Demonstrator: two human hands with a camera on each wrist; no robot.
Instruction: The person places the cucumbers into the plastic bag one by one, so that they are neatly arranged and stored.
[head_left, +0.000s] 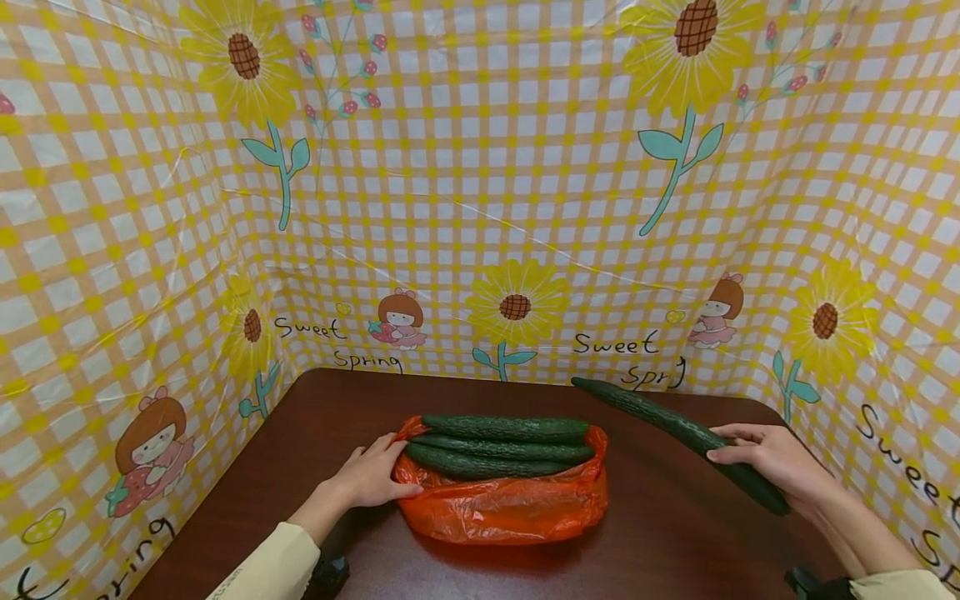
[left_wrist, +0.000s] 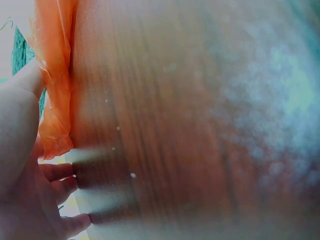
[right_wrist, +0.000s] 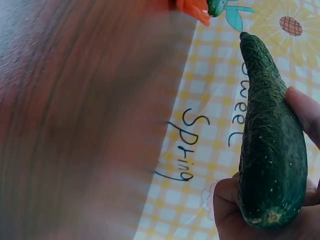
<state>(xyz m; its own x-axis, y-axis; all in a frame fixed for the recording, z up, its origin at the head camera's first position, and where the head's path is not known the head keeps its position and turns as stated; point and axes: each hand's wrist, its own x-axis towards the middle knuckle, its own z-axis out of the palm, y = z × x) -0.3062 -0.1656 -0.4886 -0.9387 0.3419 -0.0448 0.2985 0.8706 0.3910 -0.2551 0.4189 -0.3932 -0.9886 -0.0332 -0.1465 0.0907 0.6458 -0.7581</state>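
Observation:
Three dark green cucumbers (head_left: 506,448) lie side by side in an orange-red plastic bag (head_left: 502,510) on the table, its rim folded low around them. At the bag's left end is my left hand (head_left: 367,475), thumb over the front rim and fingers reaching toward the back corner. In the left wrist view the fingers (left_wrist: 62,189) extend past the plastic (left_wrist: 56,85). My right hand (head_left: 768,462) grips another cucumber (head_left: 667,419) near its thick end, thumb on one side and fingers on the other. This cucumber slants up and left, its thin tip farthest from the hand.
A dark brown wooden table (head_left: 645,533) lies under everything. Checked sheeting (head_left: 480,208) with sunflowers and lettering rises at the back and both sides. Dark straps (head_left: 825,586) sit at both wrists, by pale sleeves (head_left: 266,567).

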